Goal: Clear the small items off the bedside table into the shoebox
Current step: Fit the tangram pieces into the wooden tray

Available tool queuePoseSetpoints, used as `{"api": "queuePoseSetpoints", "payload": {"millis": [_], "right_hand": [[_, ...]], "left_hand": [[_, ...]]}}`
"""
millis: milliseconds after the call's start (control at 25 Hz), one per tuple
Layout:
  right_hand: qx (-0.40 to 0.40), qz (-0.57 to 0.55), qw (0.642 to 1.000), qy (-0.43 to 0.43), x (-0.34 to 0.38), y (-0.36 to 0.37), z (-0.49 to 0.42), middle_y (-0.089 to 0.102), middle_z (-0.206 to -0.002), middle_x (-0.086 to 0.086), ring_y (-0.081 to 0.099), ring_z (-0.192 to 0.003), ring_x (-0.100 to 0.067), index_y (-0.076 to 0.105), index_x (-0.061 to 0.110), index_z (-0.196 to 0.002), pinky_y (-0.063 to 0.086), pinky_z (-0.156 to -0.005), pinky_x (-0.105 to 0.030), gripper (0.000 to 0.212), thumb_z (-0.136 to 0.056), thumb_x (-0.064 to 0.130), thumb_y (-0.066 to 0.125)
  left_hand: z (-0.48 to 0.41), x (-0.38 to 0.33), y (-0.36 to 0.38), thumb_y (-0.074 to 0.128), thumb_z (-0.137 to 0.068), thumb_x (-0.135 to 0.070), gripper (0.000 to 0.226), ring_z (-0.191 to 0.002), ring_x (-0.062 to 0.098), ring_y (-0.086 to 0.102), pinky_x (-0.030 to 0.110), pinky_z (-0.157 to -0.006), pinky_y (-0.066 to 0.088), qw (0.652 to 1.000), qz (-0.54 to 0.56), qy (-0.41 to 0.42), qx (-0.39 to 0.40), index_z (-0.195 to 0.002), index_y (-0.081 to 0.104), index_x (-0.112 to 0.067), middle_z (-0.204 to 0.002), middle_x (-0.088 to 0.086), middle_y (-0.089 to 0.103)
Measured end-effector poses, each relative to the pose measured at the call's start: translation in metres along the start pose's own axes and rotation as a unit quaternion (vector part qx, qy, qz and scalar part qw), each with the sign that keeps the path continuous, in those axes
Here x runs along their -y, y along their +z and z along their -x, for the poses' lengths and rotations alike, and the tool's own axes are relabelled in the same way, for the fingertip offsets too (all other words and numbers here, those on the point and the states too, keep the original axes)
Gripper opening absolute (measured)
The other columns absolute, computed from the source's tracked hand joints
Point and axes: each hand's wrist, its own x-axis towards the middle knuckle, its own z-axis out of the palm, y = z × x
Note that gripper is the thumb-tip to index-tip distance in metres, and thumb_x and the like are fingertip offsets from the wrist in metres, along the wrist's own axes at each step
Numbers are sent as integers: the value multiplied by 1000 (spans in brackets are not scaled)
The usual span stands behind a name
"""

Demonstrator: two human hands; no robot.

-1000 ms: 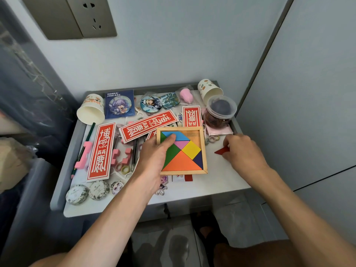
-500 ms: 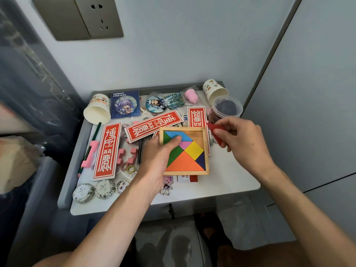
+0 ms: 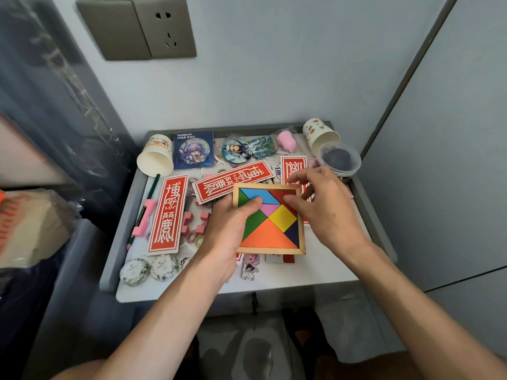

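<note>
Fingers (image 3: 291, 200) of the right hand (image 3: 329, 212) are spread, thumb pressing the red triangle (image 3: 282, 193) into the tangram tray (image 3: 302, 223). Left hand (image 3: 233, 229) grips the tray's edge, on the bedside table (image 3: 323, 266). Shoebox unseen; next, probably, lift the tray level.

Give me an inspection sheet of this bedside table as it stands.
Surface: bedside table, white top, grey raised rim, crowded.
Job's things: tangram tray filled with coloured pieces, red piece in its far right corner; shoebox not seen.
Clutter: red banners, paper cups on their sides, badges, pencil, clear tub with dark contents, round tins.
Hands: left hand grips the tray's left edge, thumb on the pieces; right hand has its thumb on the red piece, grip unclear.
Cables: nothing seen.
Surroundings: wall socket above, nothing plugged in; grey panel at right.
</note>
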Motion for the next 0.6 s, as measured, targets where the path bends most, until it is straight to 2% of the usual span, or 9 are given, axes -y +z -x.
{"api": "queuePoseSetpoints", "payload": {"millis": [80, 160, 240, 320, 480, 600], "right_hand": [[13, -39, 999, 22, 3, 1, -1, 54, -103, 18, 55, -86, 2, 58, 32, -110, 42, -52, -2, 26, -88, 28, 70], [31, -104, 993, 47, 7, 1, -2, 58, -96, 22, 59, -84, 3, 59, 32, -107, 45, -52, -6, 21, -88, 28, 69], [48, -179, 980, 76, 11, 0, -1, 63, -97, 18, 65, -83, 3, 61, 31, -107, 48, -53, -9, 18, -90, 31, 66], [82, -248, 960, 102, 18, 0, 2, 65, -101, 11, 67, -84, 6, 60, 30, -115, 52, -55, -13, 25, -90, 30, 65], [107, -306, 940, 109, 37, -1, 7, 68, -94, 4, 70, -79, 0, 58, 26, -119, 54, -56, -17, 33, -90, 13, 67], [120, -336, 929, 98, 63, 3, 12, 69, -82, 4, 71, -70, -5, 60, 19, -118, 55, -57, -19, 34, -89, 4, 67]], "left_hand": [[0, -2, -3, 69, -91, -21, 9, -80, 15, 75, 29, -70, 56, 1000, 3, -7, 0, -100, 72, -21, -90, -5, 78], [0, -4, -7, 70, -90, -22, 12, -80, 16, 75, 33, -74, 57, 1000, 14, -19, 7, -101, 72, -22, -90, -4, 78], [0, -6, -12, 73, -87, -25, 14, -79, 16, 75, 35, -74, 58, 999, 29, -34, 8, -101, 72, -23, -90, -3, 78], [2, -10, -19, 76, -84, -24, 19, -80, 17, 75, 34, -71, 58, 998, 39, -37, 18, -103, 71, -23, -92, -1, 78], [14, -26, -38, 78, -77, -6, 44, -96, 25, 73, 39, -81, 59, 995, 9, -30, 96, -117, 66, -18, -104, 6, 76], [32, -42, -63, 76, -71, 7, 56, -98, 28, 73, 38, -81, 60, 993, -2, -6, 117, -121, 62, -14, -108, 9, 75]]}}
